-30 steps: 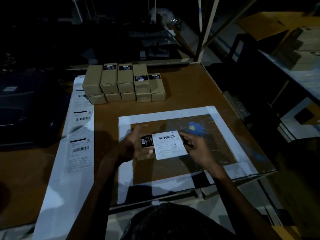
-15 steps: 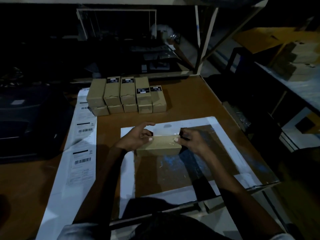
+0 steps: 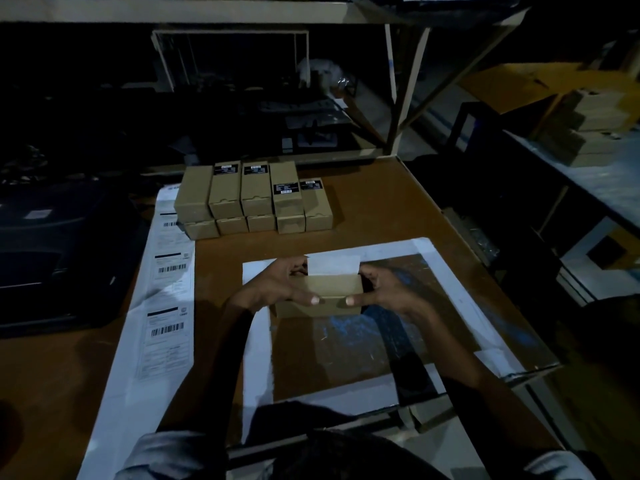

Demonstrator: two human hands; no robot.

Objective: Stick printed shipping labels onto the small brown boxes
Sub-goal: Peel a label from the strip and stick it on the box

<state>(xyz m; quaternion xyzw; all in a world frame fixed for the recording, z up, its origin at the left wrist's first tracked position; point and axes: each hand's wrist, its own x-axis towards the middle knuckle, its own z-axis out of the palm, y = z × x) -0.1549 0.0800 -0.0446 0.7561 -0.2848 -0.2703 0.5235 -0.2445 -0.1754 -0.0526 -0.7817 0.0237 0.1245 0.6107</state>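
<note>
Between the 2 hands, a small brown box (image 3: 320, 295) stood on the white-framed work mat (image 3: 256, 362), with a white shipping label (image 3: 333, 264) rising from its far top edge. The left hand (image 3: 277, 287) grasped the left end of the box, its thumb lying along the near face, and the right hand (image 3: 384, 289) grasped the right end in the same way, so that the 2 thumb tips almost met at the middle of the near face. The upper part of the label stood free above the fingers and seemed not yet pressed down; whether its lower part was already stuck on the far side could not be told.

The main risk, in my judgement, was a crooked or wrinkled label: if 1 hand pulled the paper down sooner than the other, the free flap could fold on itself or trap air. The adhesive could also catch a fingertip, because the fingers were touching the label's corners. The light was weak, so the alignment was hard to check.

Beyond the grip, well apart, a stack of similar brown boxes (image 3: 254, 199) waited. Left of the left hand lay a long strip of printed labels (image 3: 168, 299), near the forearm, and a careless elbow could drag it.
</note>
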